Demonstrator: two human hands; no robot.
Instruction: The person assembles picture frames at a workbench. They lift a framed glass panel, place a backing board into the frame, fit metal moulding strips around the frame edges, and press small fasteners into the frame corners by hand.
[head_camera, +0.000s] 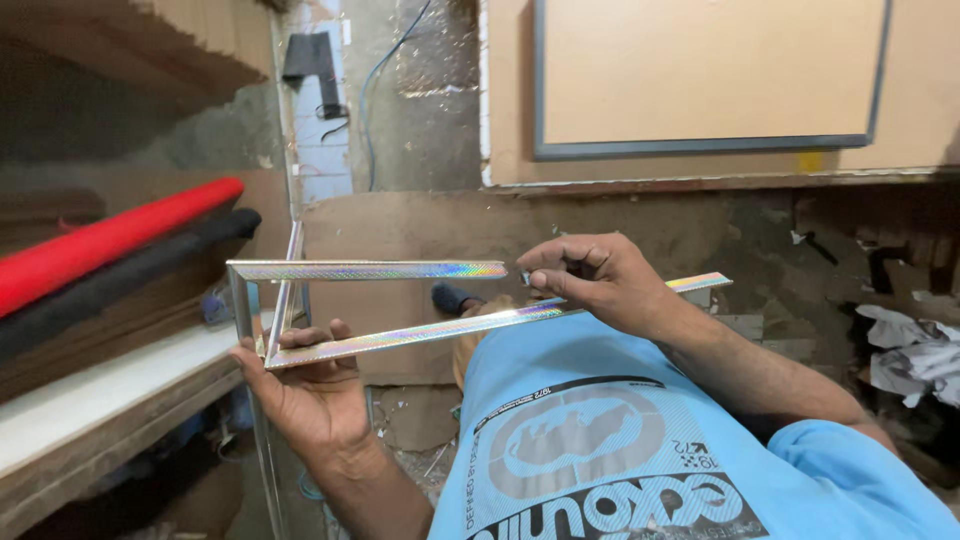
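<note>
The left hand (305, 385) sits at about seven o'clock in the view, palm up, fingers curled over the lower corner of a frame (370, 300) made of shiny strips with a rainbow sheen. The thumb lies along the lower strip (440, 328) and the fingers close around the corner where that strip meets the short upright piece (240, 305) — a firm grasp, hand mostly closed.

The right hand (590, 280) is just right of centre, at about two o'clock from the left hand. Its thumb and forefinger are pinched together at the free end of the upper strip (370, 270); something small shows between the fingertips, though what it is cannot be told. The other fingers are folded loosely, and the heel of the hand lies over the lower strip, which runs on past the wrist toward three o'clock.

The two long strips lie roughly level, one above the other, joined at the left by the upright — an open U. A further thin strip (290, 285) leans up behind the corner.

Below the hands is a light blue shirt (620, 440) with a printed design. At nine o'clock a red roll (110, 240) and a black roll (130, 275) lie side by side above a pale bench (90, 400). At twelve o'clock a board (700, 70) with a grey-blue edge hangs on the wall. Crumpled cloth (910, 350) lies at three o'clock.
</note>
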